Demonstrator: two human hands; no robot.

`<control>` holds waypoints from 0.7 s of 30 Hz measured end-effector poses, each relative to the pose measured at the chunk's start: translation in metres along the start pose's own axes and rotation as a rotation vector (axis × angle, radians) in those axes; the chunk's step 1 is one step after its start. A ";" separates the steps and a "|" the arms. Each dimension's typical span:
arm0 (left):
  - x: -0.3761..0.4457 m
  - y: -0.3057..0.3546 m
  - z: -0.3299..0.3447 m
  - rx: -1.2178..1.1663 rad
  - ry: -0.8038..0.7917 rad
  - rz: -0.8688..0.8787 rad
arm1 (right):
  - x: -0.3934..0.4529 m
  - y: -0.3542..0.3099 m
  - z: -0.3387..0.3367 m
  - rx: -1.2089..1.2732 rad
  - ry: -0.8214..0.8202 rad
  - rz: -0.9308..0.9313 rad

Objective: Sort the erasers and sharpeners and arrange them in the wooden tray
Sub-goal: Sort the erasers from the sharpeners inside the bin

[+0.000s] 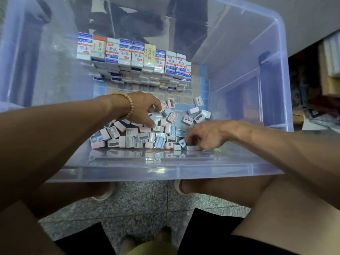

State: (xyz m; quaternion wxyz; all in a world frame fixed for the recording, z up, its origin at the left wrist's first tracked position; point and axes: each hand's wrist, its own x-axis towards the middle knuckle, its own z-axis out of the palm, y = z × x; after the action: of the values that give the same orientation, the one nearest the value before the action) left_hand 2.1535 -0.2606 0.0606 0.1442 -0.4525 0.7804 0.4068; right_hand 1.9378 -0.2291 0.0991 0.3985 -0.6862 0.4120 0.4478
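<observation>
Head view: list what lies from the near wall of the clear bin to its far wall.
Near wall of the clear bin → pile of sharpeners → bare blue floor strip → stacked erasers → far wall.

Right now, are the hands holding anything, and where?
Cannot tell for sure. Both hands are curled down into the sharpeners: left hand fingertips on the pile, right hand fingers hiding whatever they pinch by the tub front wall.
</observation>
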 end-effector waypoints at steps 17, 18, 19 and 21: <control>-0.010 -0.007 0.004 -0.368 -0.131 -0.100 | 0.008 -0.013 -0.002 0.091 -0.011 0.006; -0.009 -0.008 0.006 -0.359 -0.100 -0.107 | 0.006 -0.014 -0.004 0.108 0.019 0.005; -0.009 -0.010 0.007 -0.286 -0.051 -0.116 | 0.005 -0.014 -0.006 0.132 0.075 0.005; -0.009 -0.016 0.009 -0.053 0.033 -0.132 | 0.000 -0.013 -0.013 0.221 0.236 0.009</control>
State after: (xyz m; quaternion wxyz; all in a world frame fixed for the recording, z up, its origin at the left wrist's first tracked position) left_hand 2.1706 -0.2527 0.0527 0.1458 -0.5133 0.7400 0.4095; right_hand 1.9540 -0.2367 0.1056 0.4182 -0.6843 0.5059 0.3177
